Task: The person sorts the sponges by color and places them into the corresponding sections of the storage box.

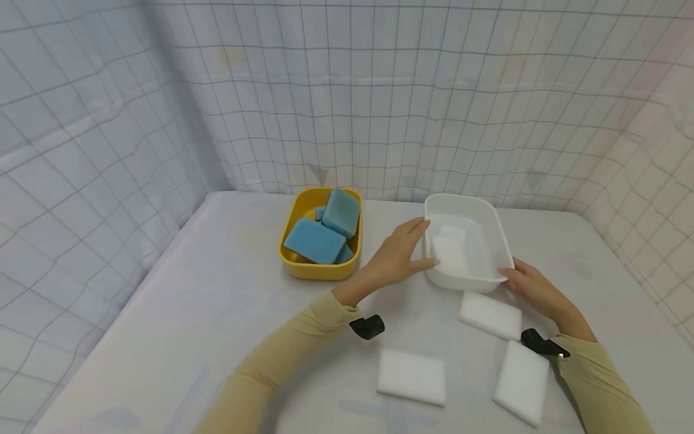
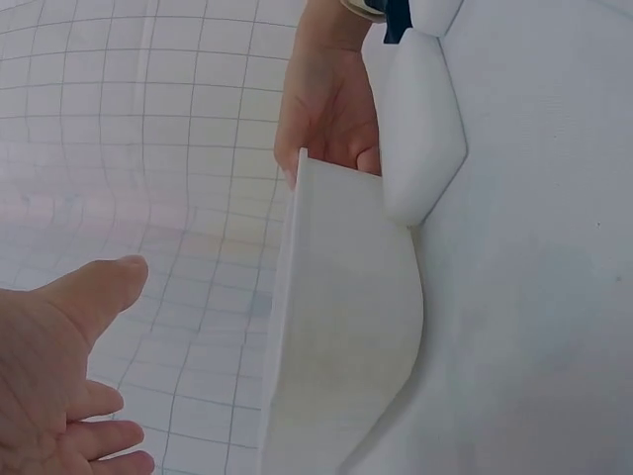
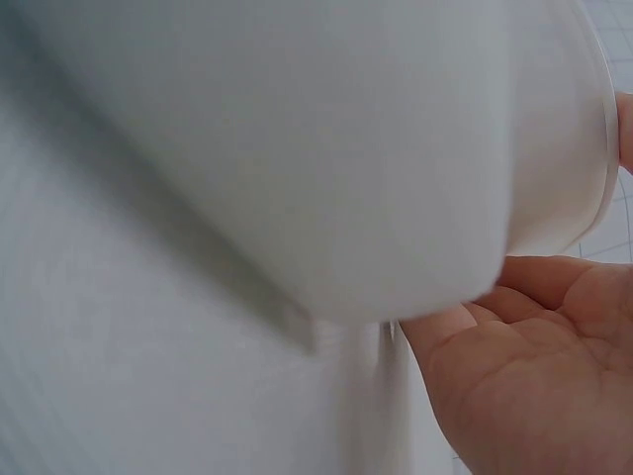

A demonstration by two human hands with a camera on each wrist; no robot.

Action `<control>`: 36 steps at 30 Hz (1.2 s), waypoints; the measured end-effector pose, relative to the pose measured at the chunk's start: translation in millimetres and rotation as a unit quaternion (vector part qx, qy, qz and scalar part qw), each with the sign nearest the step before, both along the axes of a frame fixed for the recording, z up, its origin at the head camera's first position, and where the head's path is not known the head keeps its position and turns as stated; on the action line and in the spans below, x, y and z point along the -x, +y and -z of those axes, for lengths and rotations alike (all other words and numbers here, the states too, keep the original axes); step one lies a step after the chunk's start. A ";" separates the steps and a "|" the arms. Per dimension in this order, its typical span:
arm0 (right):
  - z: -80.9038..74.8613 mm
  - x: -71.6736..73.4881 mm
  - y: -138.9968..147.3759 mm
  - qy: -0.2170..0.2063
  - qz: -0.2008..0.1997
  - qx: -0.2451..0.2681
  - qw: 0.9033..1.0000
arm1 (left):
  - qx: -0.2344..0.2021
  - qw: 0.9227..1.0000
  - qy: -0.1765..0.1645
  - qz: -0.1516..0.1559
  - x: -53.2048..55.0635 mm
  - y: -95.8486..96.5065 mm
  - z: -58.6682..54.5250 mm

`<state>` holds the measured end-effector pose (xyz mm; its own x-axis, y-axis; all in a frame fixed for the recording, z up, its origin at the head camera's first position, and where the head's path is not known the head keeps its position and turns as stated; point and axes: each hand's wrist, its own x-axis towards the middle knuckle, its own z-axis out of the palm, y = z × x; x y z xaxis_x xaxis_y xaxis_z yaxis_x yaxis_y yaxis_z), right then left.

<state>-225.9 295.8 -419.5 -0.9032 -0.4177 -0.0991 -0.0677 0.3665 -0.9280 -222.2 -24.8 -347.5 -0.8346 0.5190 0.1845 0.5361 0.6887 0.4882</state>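
A white plastic basin (image 1: 494,217) stands at the back right, with a white sponge block (image 1: 450,250) lying inside its left part. My right hand (image 1: 534,289) holds the basin's front right corner, thumb over the rim and fingers below it on the outside. At the left rim is my left hand (image 1: 402,250), thumb and fingers spread. The left wrist view shows that hand's fingers loosely extended and apart from the basin wall (image 2: 346,307). Another white sponge block (image 1: 490,314) lies just before the basin, close to my right hand.
Left of the basin stands a yellow basin (image 1: 320,271) with several blue sponges (image 1: 315,241) piled in it. Two more white sponge blocks (image 1: 411,377) lie nearer on the white table, one below my right wrist (image 1: 522,383). A grid-patterned curtain (image 1: 379,108) closes off the back.
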 end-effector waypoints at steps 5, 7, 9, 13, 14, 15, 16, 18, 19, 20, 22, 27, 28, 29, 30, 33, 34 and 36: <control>-0.8 -0.2 0.0 -0.003 0.002 -0.005 1.000 | -0.007 1.000 -0.016 0.004 -8.1 -11.2 2.7; -0.4 -0.6 0.2 -0.005 0.003 -0.006 1.000 | -0.009 0.999 -0.034 0.003 -11.8 -16.2 5.3; 0.1 -0.7 0.5 -0.006 0.001 -0.007 1.000 | -0.008 0.998 -0.058 0.000 -16.0 -21.5 8.1; -0.8 0.1 0.9 -0.003 -0.001 -0.003 1.000 | -0.013 0.996 -0.086 -0.004 -24.1 -30.9 12.9; -1.3 0.3 1.0 -0.001 -0.001 -0.004 1.000 | -0.014 0.996 -0.090 -0.003 -26.1 -33.1 13.7; -1.8 0.4 1.1 0.000 -0.001 -0.004 1.000 | -0.015 0.996 -0.092 -0.002 -28.2 -35.2 14.6; -2.3 0.4 1.2 0.000 0.000 -0.004 1.000 | -0.015 0.995 -0.094 0.000 -30.6 -37.1 15.3; -2.9 0.1 1.3 -0.001 -0.001 -0.008 1.000 | -0.012 0.995 -0.101 0.006 -35.8 -41.0 16.3; -3.1 0.0 1.2 -0.001 -0.002 -0.007 1.000 | -0.010 0.994 -0.105 0.008 -38.6 -42.8 16.3; -3.1 -0.2 0.8 -0.001 -0.003 -0.005 1.000 | -0.008 0.994 -0.106 0.010 -41.1 -44.5 16.7; -3.1 -0.1 0.5 -0.001 -0.006 -0.001 1.000 | -0.006 0.995 -0.100 0.014 -45.9 -46.9 16.8; -2.3 0.3 0.3 0.003 -0.007 0.005 1.000 | -0.009 0.996 -0.087 0.033 -58.2 -50.2 21.0; -2.0 0.3 0.2 0.002 -0.007 0.005 1.000 | -0.011 0.995 -0.088 0.040 -60.9 -50.7 22.8; -1.8 0.3 0.2 0.003 -0.006 0.005 1.000 | -0.011 0.995 -0.089 0.046 -63.7 -51.1 24.8; -1.5 0.3 0.2 0.002 -0.005 0.004 1.000 | -0.009 0.994 -0.091 0.052 -66.3 -51.6 27.0; -1.1 0.5 0.4 0.002 -0.003 0.002 1.000 | -0.018 0.991 -0.110 0.073 -72.2 -52.9 33.1; -1.2 0.5 0.5 0.001 -0.003 0.001 1.000 | -0.024 0.990 -0.118 0.079 -73.2 -53.2 35.4; -1.2 0.7 0.8 0.000 -0.002 -0.001 1.000 | -0.038 0.985 -0.143 0.092 -74.5 -53.8 39.6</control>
